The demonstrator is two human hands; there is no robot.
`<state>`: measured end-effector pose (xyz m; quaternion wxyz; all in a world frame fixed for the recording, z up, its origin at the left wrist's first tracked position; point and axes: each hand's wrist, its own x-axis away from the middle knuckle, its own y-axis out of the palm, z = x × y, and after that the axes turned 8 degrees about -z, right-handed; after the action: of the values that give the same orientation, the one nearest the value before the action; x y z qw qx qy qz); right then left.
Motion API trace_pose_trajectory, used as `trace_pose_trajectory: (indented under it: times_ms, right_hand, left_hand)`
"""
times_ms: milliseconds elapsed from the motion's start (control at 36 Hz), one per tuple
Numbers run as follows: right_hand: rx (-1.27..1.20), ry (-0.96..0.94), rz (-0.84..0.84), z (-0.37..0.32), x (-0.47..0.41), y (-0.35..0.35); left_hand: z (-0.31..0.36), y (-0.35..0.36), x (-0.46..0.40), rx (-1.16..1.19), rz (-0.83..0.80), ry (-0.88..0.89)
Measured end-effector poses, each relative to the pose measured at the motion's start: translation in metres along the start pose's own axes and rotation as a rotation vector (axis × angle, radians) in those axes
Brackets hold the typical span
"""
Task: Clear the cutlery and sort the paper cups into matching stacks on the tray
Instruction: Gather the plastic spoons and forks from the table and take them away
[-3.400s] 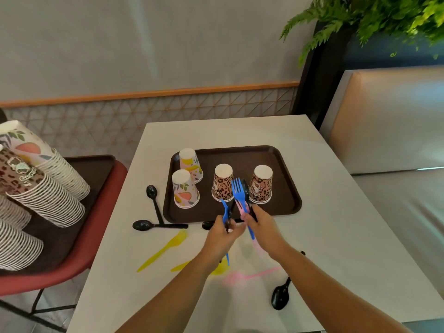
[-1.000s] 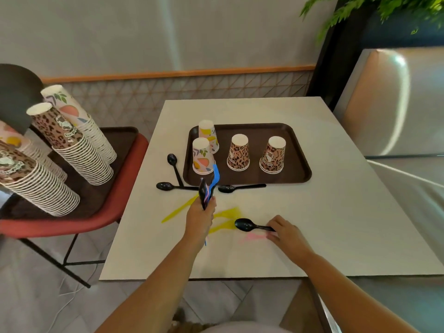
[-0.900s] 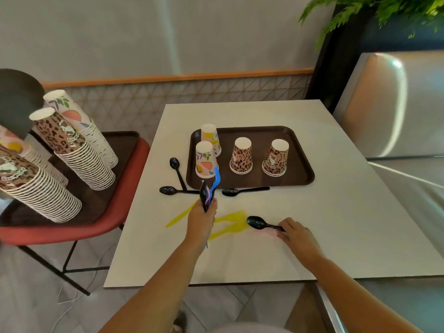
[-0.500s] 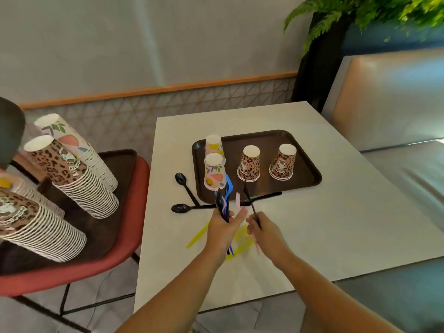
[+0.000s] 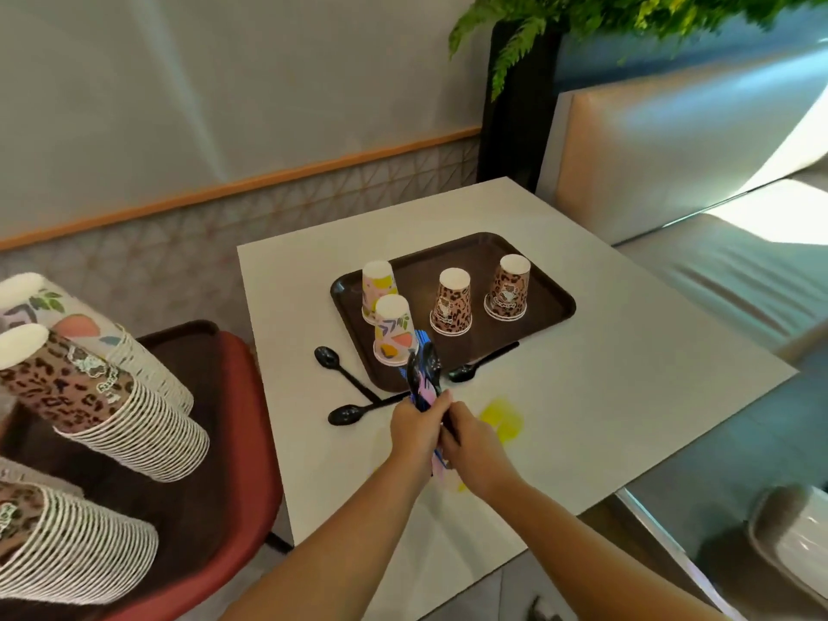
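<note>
My left hand [image 5: 414, 430] grips a bundle of cutlery [image 5: 422, 374], blue, pink and black pieces standing upright. My right hand [image 5: 470, 445] presses against the bundle from the right and holds a black handle in it. Just beyond, a brown tray [image 5: 546, 291] carries upside-down paper cups: two fruit-print cups [image 5: 393, 329] at its left and two leopard-print cups [image 5: 452, 301] to the right. Three black spoons lie on the white table: one [image 5: 340, 367] left of the tray, one [image 5: 354, 413] below it, one [image 5: 477, 364] along the tray's front edge. Yellow cutlery [image 5: 502, 419] lies right of my hands.
A red chair [image 5: 251, 441] at the left holds a dark tray with tall leaning stacks of leopard cups [image 5: 103, 405] and fruit-print cups [image 5: 80, 327]. A padded bench [image 5: 672, 141] and a plant [image 5: 582, 20] stand at the right. The table's near edge [image 5: 448, 589] lies below my forearms.
My right hand picked a black spoon off the table, carried it left and joined it to the bundle in my left hand. The view has swung so the table sits further right.
</note>
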<state>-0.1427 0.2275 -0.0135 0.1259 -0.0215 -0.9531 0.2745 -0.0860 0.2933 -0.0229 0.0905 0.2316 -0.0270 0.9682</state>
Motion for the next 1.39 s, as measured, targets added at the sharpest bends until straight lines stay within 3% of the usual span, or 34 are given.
trace_pose_trajectory:
  times_ms: [167, 250, 306, 417, 528, 722, 889, 1056, 1389]
  right_hand:
    - [-0.023, -0.018, 0.109, 0.002, -0.001, 0.008]
    - [-0.145, 0.111, 0.385, 0.013, -0.002, 0.009]
    - [-0.159, 0.307, 0.566, 0.025, -0.006, 0.003]
    - [-0.108, 0.665, 0.537, 0.04, -0.016, -0.002]
    - [-0.138, 0.763, 0.531, 0.041, -0.026, 0.005]
    - [-0.012, 0.686, 0.469, 0.042, -0.038, 0.016]
    - [0.043, 0.581, 0.409, 0.05, -0.042, 0.016]
    - [-0.086, 0.455, 0.423, 0.06, -0.037, 0.004]
    - [0.436, 0.239, 0.149, 0.066, -0.047, -0.043]
  left_hand:
    - [0.009, -0.01, -0.002, -0.053, -0.004, 0.116]
    - [0.015, -0.016, -0.004, -0.117, -0.048, 0.191]
    - [0.015, -0.02, -0.007, -0.135, -0.085, 0.213]
    - [0.013, -0.028, -0.01, -0.122, -0.143, 0.208]
    - [0.01, -0.03, -0.01, -0.068, -0.211, 0.22]
    - [0.012, -0.036, -0.008, -0.056, -0.32, 0.228]
    - [0.009, -0.044, -0.011, -0.147, -0.303, 0.272]
    - [0.009, -0.044, -0.01, -0.146, -0.262, 0.289]
    - [0.008, -0.034, -0.011, -0.155, -0.118, 0.258]
